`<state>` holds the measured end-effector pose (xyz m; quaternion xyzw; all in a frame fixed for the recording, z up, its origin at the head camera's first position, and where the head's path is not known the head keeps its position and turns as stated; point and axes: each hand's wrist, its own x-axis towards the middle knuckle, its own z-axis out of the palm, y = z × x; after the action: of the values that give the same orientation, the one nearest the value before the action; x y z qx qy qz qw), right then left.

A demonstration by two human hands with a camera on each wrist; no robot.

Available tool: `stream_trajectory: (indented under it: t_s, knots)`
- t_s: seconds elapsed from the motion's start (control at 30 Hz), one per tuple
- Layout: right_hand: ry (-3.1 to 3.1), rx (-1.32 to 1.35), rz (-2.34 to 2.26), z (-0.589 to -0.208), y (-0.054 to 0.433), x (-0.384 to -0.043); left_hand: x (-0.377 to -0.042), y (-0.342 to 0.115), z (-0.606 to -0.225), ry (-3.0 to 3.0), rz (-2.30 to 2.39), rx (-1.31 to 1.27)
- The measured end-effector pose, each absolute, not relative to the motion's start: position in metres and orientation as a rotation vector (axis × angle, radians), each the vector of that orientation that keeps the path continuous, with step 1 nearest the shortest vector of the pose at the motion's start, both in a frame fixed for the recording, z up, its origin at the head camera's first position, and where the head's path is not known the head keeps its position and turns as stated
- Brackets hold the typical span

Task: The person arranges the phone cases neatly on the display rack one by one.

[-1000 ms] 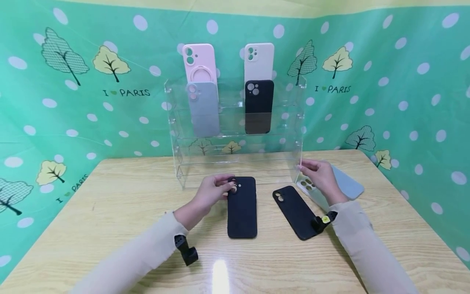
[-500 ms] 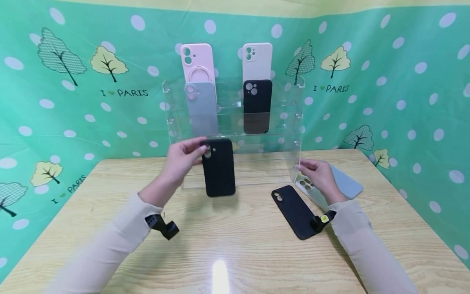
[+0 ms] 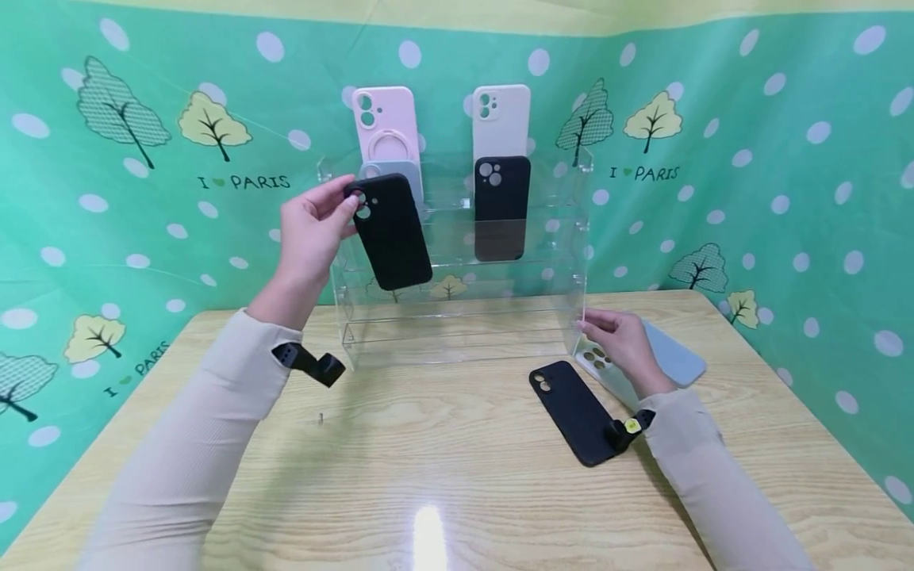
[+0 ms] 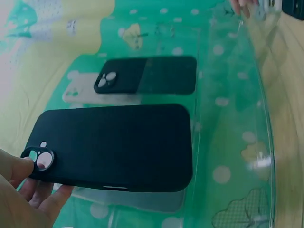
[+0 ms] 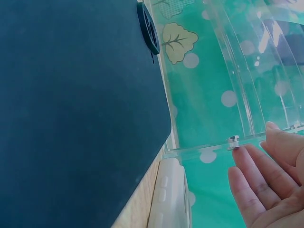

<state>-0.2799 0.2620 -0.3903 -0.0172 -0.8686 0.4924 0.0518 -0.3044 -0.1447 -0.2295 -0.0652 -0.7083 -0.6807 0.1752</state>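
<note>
My left hand (image 3: pixel 310 230) pinches a black phone case (image 3: pixel 393 234) by its corner with the camera cutouts. The case hangs tilted in front of the clear display stand (image 3: pixel 457 316), covering most of a light blue case (image 3: pixel 410 169) on it. In the left wrist view, thumb and fingers grip the case (image 4: pixel 118 147) around its camera ring. My right hand (image 3: pixel 624 345) holds the stand's right side panel near the bottom, thumb on one side and fingers on the other. Beneath that wrist, a second black case (image 3: pixel 574 412) lies on the table.
A pink case (image 3: pixel 389 119) with a ring stands on the stand's upper left. A white case (image 3: pixel 502 119) stands at upper right, behind a black case (image 3: pixel 502 198). Beside the right hand, a white case (image 3: pixel 617 382) and a light blue case (image 3: pixel 674 357) lie on the table.
My left hand has lifted the black case off the table, up and leftward to the front of the stand, tilting it. My right hand has stayed at the panel.
</note>
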Motion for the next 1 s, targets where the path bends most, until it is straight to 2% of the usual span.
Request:
stream_trajectory:
  t_s: [0.47,1.0]
  knots:
    - [-2.64,-0.063,1.502,-0.39,0.261,-0.28,-0.325,-0.148,-0.239,-1.924,-1.928,-0.134]
    - [-2.646,-0.08,1.489,-0.391,0.261,-0.281,-0.33,-0.142,-0.276,-1.923,-1.958,0.017]
